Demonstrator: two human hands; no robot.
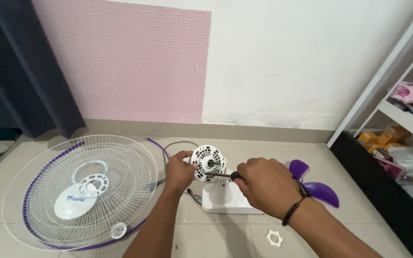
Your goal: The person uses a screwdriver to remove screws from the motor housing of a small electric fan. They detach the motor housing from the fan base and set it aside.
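Fingers of the left hand [179, 170] clasp the white fan motor [208, 163]; the right hand [263, 186] grips a screwdriver [224, 175] against its face, wire grilles [80, 191] lying left.

A: How many fan grilles lie on the floor?
B: Two white wire grilles [82, 191], stacked.
A: Motor housings?
B: One white motor housing [208, 163], on one white base [225, 198].
A: Blades?
B: One purple blade piece [314, 184].
A: Small parts?
B: One white plastic nut [274, 237], one screwdriver [225, 175].
A: Hands?
B: Two: left hand [179, 171], right hand [266, 186].
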